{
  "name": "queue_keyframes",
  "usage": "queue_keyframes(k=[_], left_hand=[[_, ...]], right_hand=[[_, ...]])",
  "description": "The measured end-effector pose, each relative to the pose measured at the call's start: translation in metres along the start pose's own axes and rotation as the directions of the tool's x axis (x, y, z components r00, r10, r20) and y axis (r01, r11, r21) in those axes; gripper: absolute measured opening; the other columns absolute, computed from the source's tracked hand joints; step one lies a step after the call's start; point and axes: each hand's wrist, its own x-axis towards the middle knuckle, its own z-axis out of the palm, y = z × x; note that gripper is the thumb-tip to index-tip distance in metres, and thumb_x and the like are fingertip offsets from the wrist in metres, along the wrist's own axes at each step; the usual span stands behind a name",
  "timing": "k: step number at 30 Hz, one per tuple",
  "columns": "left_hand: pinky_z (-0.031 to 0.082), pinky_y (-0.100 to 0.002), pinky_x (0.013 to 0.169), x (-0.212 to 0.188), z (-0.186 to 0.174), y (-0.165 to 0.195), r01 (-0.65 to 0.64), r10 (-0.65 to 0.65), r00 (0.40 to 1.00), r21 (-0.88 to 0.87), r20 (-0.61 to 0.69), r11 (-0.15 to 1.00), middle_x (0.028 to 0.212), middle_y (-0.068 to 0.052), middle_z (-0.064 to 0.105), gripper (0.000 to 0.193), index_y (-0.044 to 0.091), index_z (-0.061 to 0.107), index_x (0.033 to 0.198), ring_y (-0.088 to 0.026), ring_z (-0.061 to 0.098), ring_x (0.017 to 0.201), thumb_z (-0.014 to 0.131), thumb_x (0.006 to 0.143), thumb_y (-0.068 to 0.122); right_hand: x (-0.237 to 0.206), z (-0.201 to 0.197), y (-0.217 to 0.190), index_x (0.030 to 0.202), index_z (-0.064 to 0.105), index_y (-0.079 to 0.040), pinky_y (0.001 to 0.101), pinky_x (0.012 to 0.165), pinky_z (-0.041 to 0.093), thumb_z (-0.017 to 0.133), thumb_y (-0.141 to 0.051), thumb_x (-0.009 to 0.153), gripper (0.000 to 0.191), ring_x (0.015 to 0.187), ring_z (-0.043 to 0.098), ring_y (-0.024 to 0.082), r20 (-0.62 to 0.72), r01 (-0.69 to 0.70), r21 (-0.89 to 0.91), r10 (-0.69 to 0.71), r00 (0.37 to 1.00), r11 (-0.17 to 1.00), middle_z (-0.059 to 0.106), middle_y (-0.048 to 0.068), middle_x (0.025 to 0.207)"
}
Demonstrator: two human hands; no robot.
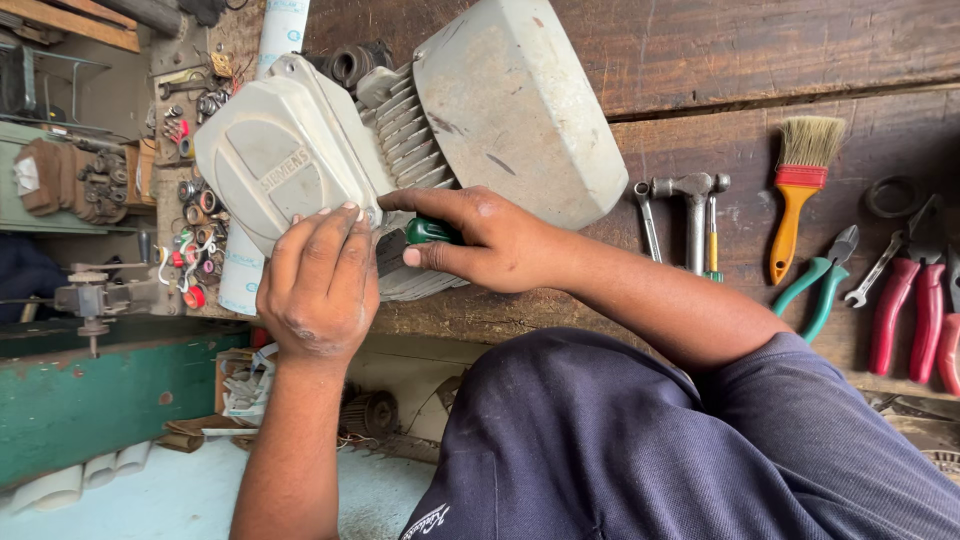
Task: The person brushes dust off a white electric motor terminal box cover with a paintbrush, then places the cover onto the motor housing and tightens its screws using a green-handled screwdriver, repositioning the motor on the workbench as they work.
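A grey electric motor (500, 90) with a finned body lies on a wooden bench (760, 50). Its flat grey box cover (275, 165) faces me. My left hand (320, 290) rests on the lower edge of that cover, fingers flat against it. My right hand (490, 240) is closed around a green screwdriver handle (428, 231), held against the motor's fins just right of the cover. The screwdriver's tip is hidden behind my hands.
To the right on the bench lie an orange-handled paintbrush (800, 185), a hammer (693, 205), a spanner (646, 215), green-handled pliers (820, 285) and red-handled pliers (910, 305). Small rings and bearings (195, 230) are scattered left of the motor, beside a white tube (285, 25).
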Motion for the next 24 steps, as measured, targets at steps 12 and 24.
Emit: queue_keyframes(k=[12,24], left_hand=[[0.061,-0.041,0.096,-0.0021,-0.0003,-0.0002,0.006,-0.007,1.000,0.026,0.022,1.000,0.118,-0.006,0.071,0.010,0.003,0.076,0.103,-0.027,0.069,0.107,0.081,0.094,0.002],[0.060,-0.040,0.095,-0.0056,0.0041,0.0016,0.028,-0.027,0.999,-0.013,0.019,1.000,0.118,-0.008,0.072,0.021,0.002,0.077,0.107,-0.028,0.067,0.108,0.087,0.088,0.004]], right_hand=[[-0.0013,0.0031,-0.0030,0.147,0.048,0.001,0.0453,0.072,0.054,0.068,-0.028,0.099,0.060,0.085,0.072,0.038,-0.034,0.051,-0.178,-0.058,0.998,0.983,0.071,0.021,0.091],[-0.0046,0.0045,0.0054,0.150,0.044,0.003,0.0412,0.081,0.057,0.069,-0.026,0.099,0.063,0.092,0.075,0.033,-0.016,0.074,-0.004,-0.074,0.997,0.997,0.073,0.021,0.099]])
